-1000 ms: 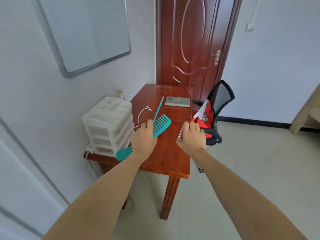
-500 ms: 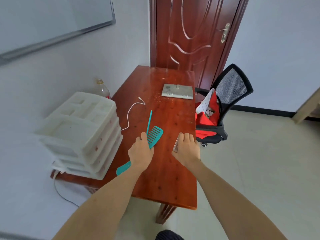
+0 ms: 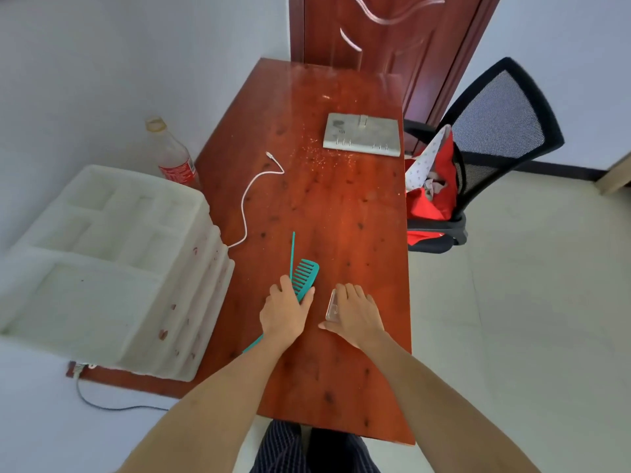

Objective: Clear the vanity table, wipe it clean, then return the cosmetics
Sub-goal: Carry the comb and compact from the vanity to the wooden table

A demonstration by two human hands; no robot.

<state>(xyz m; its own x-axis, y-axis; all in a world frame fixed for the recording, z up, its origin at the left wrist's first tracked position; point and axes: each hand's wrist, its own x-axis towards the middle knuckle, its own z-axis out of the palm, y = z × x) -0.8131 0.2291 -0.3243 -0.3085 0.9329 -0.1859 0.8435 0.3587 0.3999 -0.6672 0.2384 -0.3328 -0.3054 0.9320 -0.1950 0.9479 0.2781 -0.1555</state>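
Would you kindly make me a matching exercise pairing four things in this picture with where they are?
1. combs
2. clear case
3. binder
4. bottle

A. far end of the table
B. under the right hand
C. behind the drawer unit
D. in the left hand

Pairs: 1-D, 2-B, 3-A, 4-C

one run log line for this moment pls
left hand holds teal combs | right hand holds clear case | both low over table | crumbs unwiped
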